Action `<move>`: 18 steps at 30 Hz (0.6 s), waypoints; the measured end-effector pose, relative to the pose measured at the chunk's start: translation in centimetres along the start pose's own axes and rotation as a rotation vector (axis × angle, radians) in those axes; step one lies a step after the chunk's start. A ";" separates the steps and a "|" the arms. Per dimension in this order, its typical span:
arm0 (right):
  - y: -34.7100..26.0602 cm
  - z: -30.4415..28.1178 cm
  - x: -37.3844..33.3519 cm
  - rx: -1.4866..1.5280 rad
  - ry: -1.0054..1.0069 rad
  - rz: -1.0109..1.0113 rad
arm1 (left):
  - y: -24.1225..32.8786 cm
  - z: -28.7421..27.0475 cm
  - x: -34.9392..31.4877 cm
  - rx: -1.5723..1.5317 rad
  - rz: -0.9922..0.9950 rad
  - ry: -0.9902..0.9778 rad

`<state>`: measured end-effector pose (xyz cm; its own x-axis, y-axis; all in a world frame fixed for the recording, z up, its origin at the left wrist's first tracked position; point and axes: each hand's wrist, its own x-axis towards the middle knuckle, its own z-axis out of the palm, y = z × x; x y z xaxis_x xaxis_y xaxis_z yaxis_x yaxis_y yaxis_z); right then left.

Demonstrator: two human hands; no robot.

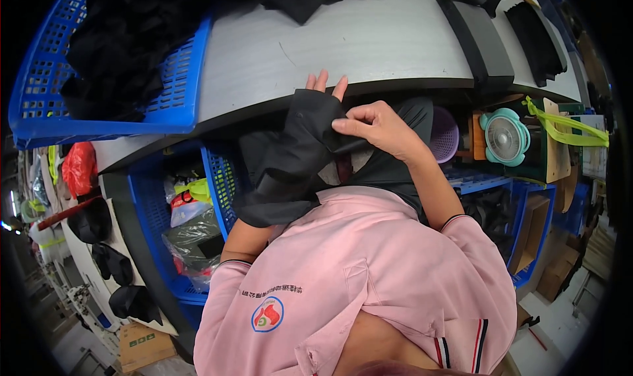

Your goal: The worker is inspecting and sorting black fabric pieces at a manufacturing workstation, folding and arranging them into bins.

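A black cloth tube [283, 155], like a garment sleeve or leg, is pulled over my left forearm in loose folds. Out of its far end poke the fingertips of my left hand [321, 83], stretched and apart; the palm is hidden inside the cloth. My right hand [381, 131] pinches the right side of the tube near its opening between thumb and fingers. Both hands are over my lap, just in front of the near edge of the grey table [264, 73].
A blue crate [181, 79] heaped with black cloth stands on the table's left. Black and grey stacks [478, 43] sit at its right. Below are another blue crate [221, 185] with bagged items, a purple basket [445, 135] and a teal fan [505, 137].
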<state>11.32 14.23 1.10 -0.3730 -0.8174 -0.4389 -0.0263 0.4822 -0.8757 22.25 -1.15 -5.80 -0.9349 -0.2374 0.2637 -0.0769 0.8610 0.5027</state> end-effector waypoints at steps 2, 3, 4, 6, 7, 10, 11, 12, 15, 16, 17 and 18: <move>0.5 0.1 0.0 0.105 -0.075 -0.027 | -0.3 -0.5 0.0 0.084 0.056 0.031; 0.1 0.4 -0.5 0.224 -0.135 -0.048 | -0.5 -1.0 -0.4 0.097 0.087 0.100; -0.2 0.6 -0.8 0.344 -0.196 -0.069 | -0.6 -1.1 -0.7 0.098 0.083 0.099; 0.0 -0.1 -1.6 0.749 -0.200 -0.190 | -0.6 -1.1 -1.3 -0.064 0.021 0.087; 0.1 -0.5 -1.6 0.796 -0.171 -0.225 | -0.6 -1.0 -1.6 -0.149 -0.007 0.081; -1.0 -0.6 -0.5 0.886 -0.141 -0.237 | -0.5 -0.8 -2.7 -0.390 -0.093 0.063; -1.3 -0.5 0.0 0.956 -0.098 -0.220 | -0.6 -0.7 -3.1 -0.468 -0.121 0.058; -1.6 -0.6 0.6 1.021 -0.055 -0.203 | -0.6 -0.7 -3.4 -0.548 -0.148 0.055; -2.6 -3.2 3.0 0.768 0.156 -0.432 | -0.4 -0.3 -4.3 -0.788 -0.232 0.044; -3.4 -4.7 3.8 0.630 0.229 -0.494 | -0.4 -0.3 -4.6 -0.866 -0.260 0.040; -4.0 -5.6 4.8 0.629 0.228 -0.496 | -0.4 -0.2 -4.8 -0.944 -0.289 0.036; -4.5 -6.4 5.6 0.404 0.291 -0.540 | -0.4 -0.1 -4.9 -1.027 -0.314 0.027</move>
<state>3.44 9.45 3.86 -0.6372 -0.7646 0.0967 0.0469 -0.1637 -0.9854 26.94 -0.42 -7.22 -0.9151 -0.4029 0.0142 0.0273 -0.0269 0.9993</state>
